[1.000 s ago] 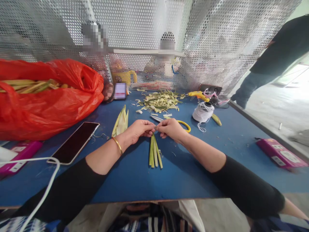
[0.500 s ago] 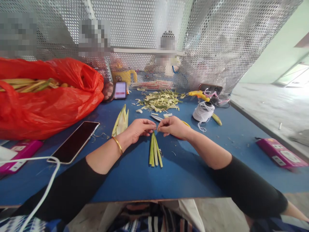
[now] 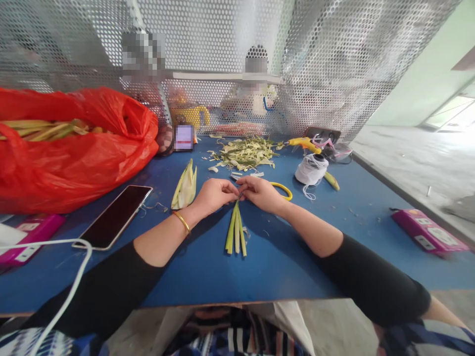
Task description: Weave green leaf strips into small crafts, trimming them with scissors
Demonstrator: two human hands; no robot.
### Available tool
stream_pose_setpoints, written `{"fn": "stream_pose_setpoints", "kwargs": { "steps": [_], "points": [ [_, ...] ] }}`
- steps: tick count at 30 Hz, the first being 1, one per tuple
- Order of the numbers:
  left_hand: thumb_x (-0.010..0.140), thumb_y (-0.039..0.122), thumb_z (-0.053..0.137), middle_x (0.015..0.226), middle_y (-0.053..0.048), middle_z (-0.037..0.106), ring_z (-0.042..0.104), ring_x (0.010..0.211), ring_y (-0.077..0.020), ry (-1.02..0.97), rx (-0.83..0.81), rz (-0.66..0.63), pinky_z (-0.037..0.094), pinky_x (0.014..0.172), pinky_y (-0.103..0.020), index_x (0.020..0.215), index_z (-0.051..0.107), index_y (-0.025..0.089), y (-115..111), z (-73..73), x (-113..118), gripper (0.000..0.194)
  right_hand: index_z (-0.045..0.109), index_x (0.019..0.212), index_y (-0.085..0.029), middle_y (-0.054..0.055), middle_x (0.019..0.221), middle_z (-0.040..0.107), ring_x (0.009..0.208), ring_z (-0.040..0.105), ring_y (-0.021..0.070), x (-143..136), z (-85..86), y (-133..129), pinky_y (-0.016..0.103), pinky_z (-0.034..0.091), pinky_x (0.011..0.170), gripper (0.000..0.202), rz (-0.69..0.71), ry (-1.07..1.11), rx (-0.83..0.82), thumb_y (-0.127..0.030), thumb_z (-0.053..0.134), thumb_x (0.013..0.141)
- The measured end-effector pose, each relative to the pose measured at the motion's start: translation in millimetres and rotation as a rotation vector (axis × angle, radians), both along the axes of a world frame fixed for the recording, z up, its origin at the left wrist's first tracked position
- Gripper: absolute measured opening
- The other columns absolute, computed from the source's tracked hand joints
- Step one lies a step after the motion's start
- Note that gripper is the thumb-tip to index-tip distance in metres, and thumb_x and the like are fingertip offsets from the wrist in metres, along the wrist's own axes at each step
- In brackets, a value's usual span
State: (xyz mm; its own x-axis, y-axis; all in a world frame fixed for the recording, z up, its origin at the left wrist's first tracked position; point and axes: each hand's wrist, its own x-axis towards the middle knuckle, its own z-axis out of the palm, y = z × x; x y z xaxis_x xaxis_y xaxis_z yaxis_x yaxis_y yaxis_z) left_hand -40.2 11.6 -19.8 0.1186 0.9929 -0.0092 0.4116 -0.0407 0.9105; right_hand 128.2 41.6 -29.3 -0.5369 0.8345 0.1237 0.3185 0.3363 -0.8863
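Observation:
A small bundle of green stalks (image 3: 236,230) points down toward me on the blue table, its narrow top end at my fingertips. My left hand (image 3: 218,194) is closed in a pinch at that top end. Close against it, my right hand (image 3: 260,193) also pinches with thumb and forefinger. What lies between the fingertips is too small to make out. Yellow-handled scissors (image 3: 282,191) lie partly under my right hand. A pale green husk piece (image 3: 184,188) rests left of my left hand.
Beyond my hands lies a pile of green scraps (image 3: 247,152). A white thread spool (image 3: 311,169) and a yellow glue gun (image 3: 305,144) are at the right. Leftward are a phone (image 3: 115,216) and a red bag (image 3: 122,148). A perforated metal screen (image 3: 218,39) stands behind.
My right hand has moved left, against my left fingertips, uncovering more of the yellow scissor handle. The stalks' lower ends have shifted slightly left.

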Motion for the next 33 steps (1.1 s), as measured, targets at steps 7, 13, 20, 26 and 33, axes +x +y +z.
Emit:
{"fn": "stream_pose_setpoints", "kwargs": {
  "steps": [7, 13, 20, 26, 33],
  "points": [
    [0.073, 0.011, 0.059, 0.074, -0.002, 0.074, 0.066, 0.072, -0.0168, 0.521, 0.341, -0.022, 0.044, 0.065, -0.025, 0.075, 0.072, 0.020, -4.5, 3.3, 1.1, 0.015, 0.057, 0.094, -0.019, -0.003, 0.075, 0.069, 0.068, 0.065, 0.0109, 0.6, -6.5, 2.6, 0.025, 0.050, 0.072, 0.037, 0.006, -0.084, 0.089, 0.006, 0.044, 0.070],
    [0.078, 0.014, 0.057, 0.077, -0.004, 0.072, 0.065, 0.077, -0.0209, 0.653, 0.406, -0.007, 0.042, 0.068, -0.028, 0.078, 0.069, 0.020, -7.5, 1.8, 3.0, 0.013, 0.061, 0.092, -0.017, -0.002, 0.072, 0.068, 0.068, 0.065, 0.0127, -0.9, -1.7, -2.4, 0.025, 0.049, 0.072, 0.032, -0.049, -0.100, 0.087, 0.002, 0.046, 0.072],
    [0.083, 0.014, 0.055, 0.083, -0.007, 0.069, 0.062, 0.083, -0.0219, 0.717, 0.507, -0.038, 0.040, 0.070, -0.029, 0.080, 0.064, 0.020, -9.5, 2.2, 3.8, 0.011, 0.072, 0.084, -0.018, -0.001, 0.069, 0.068, 0.065, 0.062, 0.0138, -4.8, 7.2, -10.4, 0.024, 0.047, 0.066, 0.031, -0.135, -0.142, 0.090, -0.001, 0.049, 0.072],
    [0.087, 0.016, 0.052, 0.084, -0.008, 0.069, 0.062, 0.083, -0.0221, 0.798, 0.545, -0.042, 0.038, 0.068, -0.029, 0.081, 0.062, 0.019, -14.2, 5.3, 5.8, 0.013, 0.073, 0.074, -0.019, -0.001, 0.070, 0.065, 0.067, 0.057, 0.0130, -7.5, 10.9, -13.2, 0.023, 0.043, 0.063, 0.026, -0.183, -0.150, 0.098, -0.001, 0.056, 0.067],
    [0.085, 0.017, 0.056, 0.082, -0.004, 0.070, 0.063, 0.079, -0.0188, 0.677, 0.519, 0.003, 0.035, 0.065, -0.027, 0.078, 0.063, 0.021, -13.9, 4.3, 4.0, 0.010, 0.067, 0.064, -0.017, -0.002, 0.071, 0.057, 0.060, 0.053, 0.0104, -5.7, 6.2, -8.3, 0.024, 0.043, 0.060, 0.008, -0.256, -0.055, 0.049, -0.010, 0.065, 0.065]
  ]
}}
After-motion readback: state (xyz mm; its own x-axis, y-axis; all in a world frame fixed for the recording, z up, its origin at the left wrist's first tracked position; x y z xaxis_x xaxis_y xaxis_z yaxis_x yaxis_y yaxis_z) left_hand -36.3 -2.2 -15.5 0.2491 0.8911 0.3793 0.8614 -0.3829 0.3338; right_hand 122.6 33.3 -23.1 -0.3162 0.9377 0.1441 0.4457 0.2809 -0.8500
